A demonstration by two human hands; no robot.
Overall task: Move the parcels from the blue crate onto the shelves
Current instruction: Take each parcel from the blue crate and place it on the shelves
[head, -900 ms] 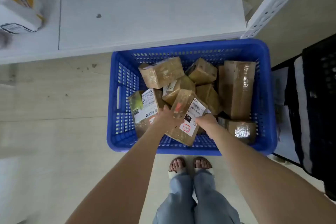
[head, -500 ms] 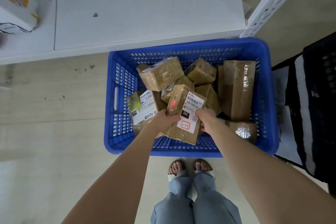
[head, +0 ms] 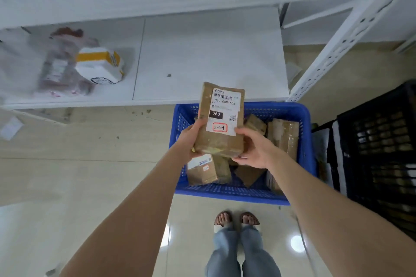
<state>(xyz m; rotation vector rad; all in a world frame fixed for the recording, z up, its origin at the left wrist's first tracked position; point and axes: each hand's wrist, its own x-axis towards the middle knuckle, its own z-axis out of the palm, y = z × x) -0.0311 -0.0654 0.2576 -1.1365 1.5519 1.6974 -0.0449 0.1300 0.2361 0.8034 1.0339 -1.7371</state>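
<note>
**While left hand (head: 191, 139) and right hand (head: 254, 148) clamp it, one parcel (head: 221, 141) hangs over the blue crate (head: 231, 195)**

Both hands curl round the lower corners of this taped cardboard block, white label up. At least four brown boxes (head: 206, 170) lie in the plastic mesh; two packages (head: 100, 65) rest on the white shelf (head: 202, 51).

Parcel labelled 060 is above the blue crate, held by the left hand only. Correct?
Not quite: the head view shows both the left hand and right hand gripping the parcel labelled 060 above the blue crate.
</note>
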